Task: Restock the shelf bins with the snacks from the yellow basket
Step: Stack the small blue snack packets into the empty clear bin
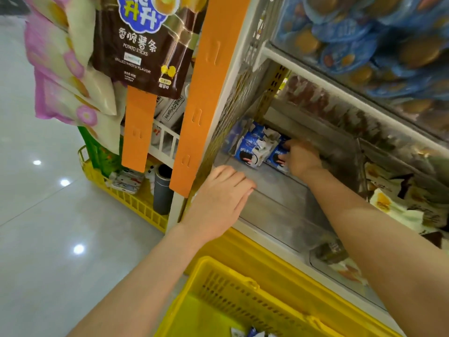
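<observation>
Lower shelf [245,227]: white, carries clear bins side by side. Left bin [279,203]: blue-and-white packets [250,152] stand upright, close together, at its rear wall. Neighbouring bin [401,148] to the right: yellow-and-dark packets [393,203] lie heaped (labels too blurred to read). Upper shelf [315,78]: blue packs [352,40] piled behind a clear front. Tiled floor [48,227]: glossy, pale; a yellow crate [136,205] stands on it against the shelf end.

The yellow basket [243,300] is being cut off at the bottom edge; a blue packet [276,153] is being half covered by the right hand [302,156].
</observation>
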Motion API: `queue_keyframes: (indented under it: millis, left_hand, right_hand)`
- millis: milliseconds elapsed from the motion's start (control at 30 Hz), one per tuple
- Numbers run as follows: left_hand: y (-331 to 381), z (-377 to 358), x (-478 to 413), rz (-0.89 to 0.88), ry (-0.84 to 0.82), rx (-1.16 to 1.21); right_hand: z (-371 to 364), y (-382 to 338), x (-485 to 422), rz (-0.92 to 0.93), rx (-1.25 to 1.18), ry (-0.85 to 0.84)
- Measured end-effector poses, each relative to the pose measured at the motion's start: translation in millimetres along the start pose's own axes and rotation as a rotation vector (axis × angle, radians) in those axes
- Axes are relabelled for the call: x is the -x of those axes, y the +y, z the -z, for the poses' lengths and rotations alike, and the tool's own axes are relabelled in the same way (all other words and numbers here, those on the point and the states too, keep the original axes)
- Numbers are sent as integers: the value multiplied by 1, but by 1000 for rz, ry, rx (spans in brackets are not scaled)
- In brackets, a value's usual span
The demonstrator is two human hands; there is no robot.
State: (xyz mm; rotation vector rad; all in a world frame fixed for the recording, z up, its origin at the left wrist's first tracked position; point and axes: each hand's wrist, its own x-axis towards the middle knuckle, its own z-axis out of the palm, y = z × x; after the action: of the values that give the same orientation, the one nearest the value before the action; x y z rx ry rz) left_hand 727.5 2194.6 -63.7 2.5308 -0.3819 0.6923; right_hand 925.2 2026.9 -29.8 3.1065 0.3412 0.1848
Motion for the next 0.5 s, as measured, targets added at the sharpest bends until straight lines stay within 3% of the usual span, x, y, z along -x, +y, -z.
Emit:
queue_keyframes:
  millis: [233, 367, 500]
  left_hand:
    - [8, 11, 3, 14, -60, -39]
    - [27, 24, 6, 89, -153, -99]
    - [68, 33, 36, 185, 13, 58]
  right_hand:
    - [38, -16, 108, 148, -522, 65]
    - [37, -3, 192, 356, -366, -41]
    - [27, 16, 242, 466, -294, 67]
